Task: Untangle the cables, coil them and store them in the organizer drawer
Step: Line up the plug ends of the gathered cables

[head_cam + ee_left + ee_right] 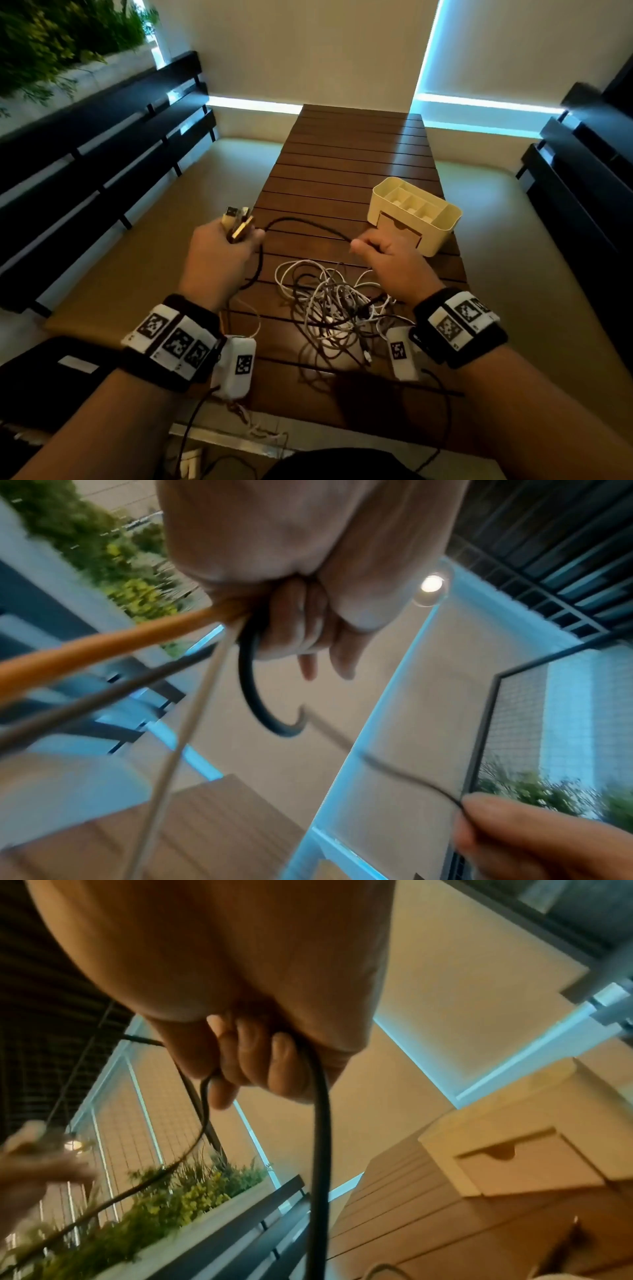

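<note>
A tangle of white and dark cables (337, 308) lies on the slatted wooden table (356, 164) between my wrists. My left hand (226, 250) grips a bundle of cable plugs (238, 222) above the table's left edge; in the left wrist view its fingers (301, 631) curl round orange, grey, white and black cords. A black cable (305, 222) arcs from that hand to my right hand (383, 253), which grips it in a fist (253, 1064). The cream organizer (416, 212) stands at the table's right, its small front drawer (527, 1164) closed.
Dark slatted benches (102, 150) run along the left and another (582, 178) along the right. A planter with green foliage (51, 37) sits beyond the left bench. Thin sensor wires hang from the wrist cameras over the table's near edge.
</note>
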`<state>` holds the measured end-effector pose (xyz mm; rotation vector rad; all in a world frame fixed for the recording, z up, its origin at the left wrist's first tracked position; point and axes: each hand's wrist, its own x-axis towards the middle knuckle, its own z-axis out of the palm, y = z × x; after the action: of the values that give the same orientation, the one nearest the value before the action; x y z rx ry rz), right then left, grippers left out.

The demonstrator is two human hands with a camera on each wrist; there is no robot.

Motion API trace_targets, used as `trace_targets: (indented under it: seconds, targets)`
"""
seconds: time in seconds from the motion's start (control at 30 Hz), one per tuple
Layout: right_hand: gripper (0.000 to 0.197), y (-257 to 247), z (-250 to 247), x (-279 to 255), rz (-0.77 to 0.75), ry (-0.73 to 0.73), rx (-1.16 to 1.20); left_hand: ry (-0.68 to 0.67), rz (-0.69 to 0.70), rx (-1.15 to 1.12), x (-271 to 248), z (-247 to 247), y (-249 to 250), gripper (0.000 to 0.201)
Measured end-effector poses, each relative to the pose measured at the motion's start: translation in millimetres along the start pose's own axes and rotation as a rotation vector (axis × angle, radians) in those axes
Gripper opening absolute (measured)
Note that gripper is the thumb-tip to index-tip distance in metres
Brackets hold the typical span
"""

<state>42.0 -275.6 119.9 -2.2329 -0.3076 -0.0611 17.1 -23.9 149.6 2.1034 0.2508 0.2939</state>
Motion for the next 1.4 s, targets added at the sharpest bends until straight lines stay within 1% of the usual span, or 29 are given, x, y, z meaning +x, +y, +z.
trace_targets:
  seconds: [0.03,0.07,0.1,0.17,0.23,0.3,0.37,0.4,0.47,0.5,0.57,0.67,0.73,0.77,0.8,0.87,0.9,0.93,0.97,1.03,1.07,1.1,1.13,1.2,1.27,1.33,1.4]
  targets:
    - [0.021,0,0,0,-0.008,-0.047,-0.074,0.019,0.054,-0.029,-2,1,8,0.012]
    - [0.022,-1,2,0,-0.01,-0.107,-0.122,0.003,0.1,-0.056,-5,3,15,0.012]
    - [0.022,-3,4,-1,-0.014,-0.168,-0.152,-0.038,0.149,-0.064,-8,6,21,0.013]
    - [0.021,-12,8,-3,-0.048,-0.253,-0.158,-0.176,0.263,-0.028,-12,16,24,0.011]
    - [0.02,-23,8,-4,-0.126,-0.238,-0.12,-0.353,0.328,0.016,-12,24,21,0.003]
    - [0.016,-30,4,-3,-0.192,-0.171,-0.068,-0.506,0.306,0.034,-11,28,18,0.02]
    - [0.012,-32,-2,-2,-0.222,-0.122,-0.02,-0.568,0.265,0.037,-10,27,17,0.026]
    - [0.01,-31,-4,-2,-0.226,-0.109,0.0,-0.568,0.271,0.045,-10,26,17,0.027]
    - [0.01,-24,-1,-3,-0.191,-0.097,0.067,-0.51,0.31,0.037,-9,23,19,0.029]
    - [0.012,-19,2,-5,-0.147,-0.103,0.132,-0.465,0.322,-0.001,-8,21,21,0.03]
    - [0.02,-7,13,-10,-0.052,-0.149,0.308,-0.403,0.315,-0.168,-5,18,23,0.031]
    - [0.036,12,28,-18,0.047,-0.2,0.479,-0.399,0.225,-0.47,-5,11,20,0.022]
    - [0.034,17,32,-18,0.093,-0.205,0.566,-0.408,0.118,-0.59,-9,11,10,0.022]
    - [0.029,18,31,-17,0.105,-0.196,0.589,-0.412,0.074,-0.585,-11,12,3,0.023]
    - [0.023,16,28,-16,0.118,-0.176,0.593,-0.417,0.051,-0.527,-12,13,-3,0.023]
    - [0.017,8,15,-10,0.125,-0.123,0.54,-0.445,0.079,-0.254,-13,16,-13,0.026]
    - [0.017,4,9,-6,0.093,-0.103,0.437,-0.46,0.113,-0.115,-14,16,-14,0.023]
    - [0.016,-2,3,-3,0.039,-0.097,0.277,-0.459,0.144,-0.026,-14,16,-14,0.018]
    - [0.016,-8,-1,1,-0.017,-0.118,0.106,-0.44,0.174,0.016,-13,15,-12,0.016]
    - [0.017,-19,-2,5,-0.07,-0.236,-0.153,-0.386,0.226,0.03,-12,14,-4,0.012]
    - [0.018,-23,1,6,-0.077,-0.299,-0.218,-0.371,0.253,0.035,-11,13,1,0.014]
    - [0.018,-27,5,6,-0.086,-0.338,-0.234,-0.377,0.283,0.049,-12,14,6,0.02]
    - [0.016,-31,9,5,-0.111,-0.343,-0.216,-0.404,0.306,0.066,-12,16,11,0.026]
    - [0.013,-36,14,4,-0.184,-0.276,-0.135,-0.477,0.331,0.081,-14,17,19,0.034]
    - [0.013,-37,15,4,-0.229,-0.203,-0.084,-0.514,0.327,0.071,-16,17,20,0.037]
    - [0.014,-35,14,1,-0.217,-0.183,-0.035,-0.515,0.329,0.094,-16,16,20,0.037]
    - [0.014,-27,17,-4,-0.14,-0.194,0.054,-0.467,0.336,0.072,-18,11,22,0.033]
